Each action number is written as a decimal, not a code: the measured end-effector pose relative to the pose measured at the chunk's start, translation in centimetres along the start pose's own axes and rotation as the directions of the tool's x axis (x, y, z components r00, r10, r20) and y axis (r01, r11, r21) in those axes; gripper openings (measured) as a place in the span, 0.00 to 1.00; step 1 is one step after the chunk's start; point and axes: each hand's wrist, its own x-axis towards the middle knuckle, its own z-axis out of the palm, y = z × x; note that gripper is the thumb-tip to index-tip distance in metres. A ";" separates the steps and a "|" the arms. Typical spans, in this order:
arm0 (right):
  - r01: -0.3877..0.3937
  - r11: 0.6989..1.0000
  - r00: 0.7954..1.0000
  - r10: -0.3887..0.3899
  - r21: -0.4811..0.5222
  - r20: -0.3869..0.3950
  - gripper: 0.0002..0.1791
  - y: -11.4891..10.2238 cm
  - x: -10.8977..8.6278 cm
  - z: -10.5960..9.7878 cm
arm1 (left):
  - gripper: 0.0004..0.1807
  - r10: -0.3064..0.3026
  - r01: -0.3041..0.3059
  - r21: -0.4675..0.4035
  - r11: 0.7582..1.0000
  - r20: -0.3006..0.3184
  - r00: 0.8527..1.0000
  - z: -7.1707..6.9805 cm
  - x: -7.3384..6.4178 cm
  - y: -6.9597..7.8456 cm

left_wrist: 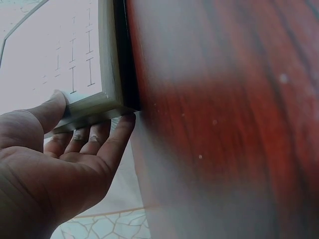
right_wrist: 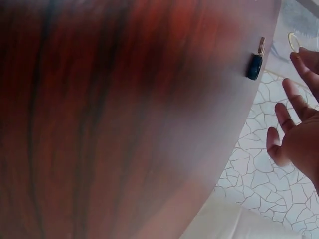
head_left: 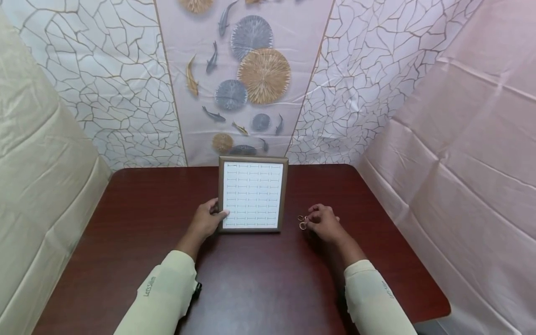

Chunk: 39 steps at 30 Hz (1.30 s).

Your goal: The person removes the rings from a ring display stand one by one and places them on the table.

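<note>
A framed white board (head_left: 252, 195) with rows of short slits stands upright on the table. My left hand (head_left: 205, 219) grips its lower left edge, the thumb (left_wrist: 52, 107) on the front and the fingers behind. To the right of the board, my right hand (head_left: 324, 223) pinches a gold ring (right_wrist: 294, 43) between thumb and forefinger, its other fingers spread. Close by on the table lies a small gold ring (head_left: 300, 217). In the right wrist view a dark blue piece (right_wrist: 254, 66) with a gold part lies on the table; its exact kind is unclear.
The dark red wooden table (head_left: 251, 284) reaches back to a patterned cloth backdrop (head_left: 125, 93). Pale cloth walls (head_left: 469, 153) hang at both sides. Both forearms wear cream sleeves (head_left: 163, 293).
</note>
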 end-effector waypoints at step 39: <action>-0.009 0.980 1.000 0.013 -0.201 0.019 0.09 0.4 -0.4 1.0 | 0.39 0.004 -0.004 0.016 1.000 -0.001 1.000 -0.1 -0.1 0.2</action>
